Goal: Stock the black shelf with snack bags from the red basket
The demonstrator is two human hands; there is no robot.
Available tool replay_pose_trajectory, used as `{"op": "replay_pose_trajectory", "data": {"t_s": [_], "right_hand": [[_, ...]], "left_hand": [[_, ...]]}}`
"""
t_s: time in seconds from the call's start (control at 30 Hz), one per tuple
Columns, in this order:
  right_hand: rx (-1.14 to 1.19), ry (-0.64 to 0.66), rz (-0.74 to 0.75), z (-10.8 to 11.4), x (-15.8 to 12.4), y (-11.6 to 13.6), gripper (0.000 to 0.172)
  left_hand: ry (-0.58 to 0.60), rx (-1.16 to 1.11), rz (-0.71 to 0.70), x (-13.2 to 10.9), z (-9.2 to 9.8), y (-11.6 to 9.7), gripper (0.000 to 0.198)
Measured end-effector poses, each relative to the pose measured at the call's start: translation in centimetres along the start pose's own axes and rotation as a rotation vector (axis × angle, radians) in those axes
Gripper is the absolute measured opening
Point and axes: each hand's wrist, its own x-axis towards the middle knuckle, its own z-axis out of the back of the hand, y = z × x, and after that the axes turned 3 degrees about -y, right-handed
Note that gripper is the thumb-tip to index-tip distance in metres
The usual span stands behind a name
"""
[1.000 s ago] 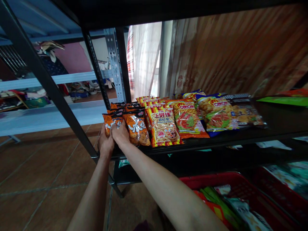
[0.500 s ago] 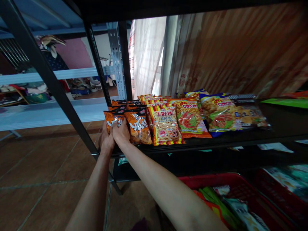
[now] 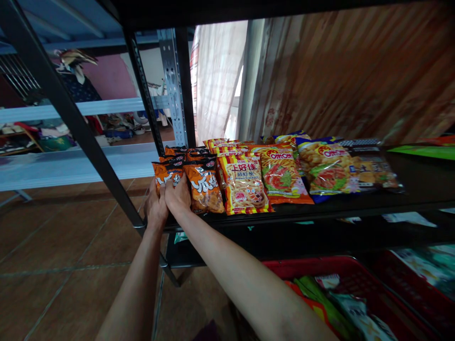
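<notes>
At the left end of the black shelf, both my hands are around an orange and black snack bag. My left hand grips its left side, and my right hand closes on its right side, hiding its lower part. A second orange snack bag stands just right of my right hand, with more of the same kind behind. Beside it, a yellow and red prawn cracker bag leans at the front of a row.
Further right are an orange noodle-snack bag, a blue and yellow snack bag and a dark clear-fronted bag. The shelf's metal upright rises at left. Below, a red basket holds several bags.
Both hands stay around the same orange snack bag, with hardly any movement. The view has shifted very slightly.
</notes>
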Motion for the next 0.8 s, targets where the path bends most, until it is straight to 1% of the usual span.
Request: {"op": "replay_pose_trajectory", "data": {"t_s": [0.1,0.23,0.5,0.7,0.8], "right_hand": [[-0.010,0.019,0.016,0.1,-0.2,0.1,0.064],[-0.022,-0.004,0.068,0.4,-0.6,0.1,0.066],[-0.055,0.007,0.217,0.7,-2.1,-0.5,0.067],[-0.101,0.012,0.307,0.9,-3.1,-1.5,0.067],[-0.115,0.038,0.317,1.0,-3.2,-1.7,0.067]], "left_hand": [[-0.018,-0.021,0.025,-0.1,0.2,-0.4,0.050],[-0.038,-0.008,0.028,-0.5,0.7,-0.8,0.051],[-0.088,-0.027,-0.011,-0.6,0.3,0.1,0.047],[-0.118,-0.004,0.015,-0.4,0.2,0.2,0.045],[-0.112,0.006,0.054,-0.4,0.2,-0.1,0.046]]}}
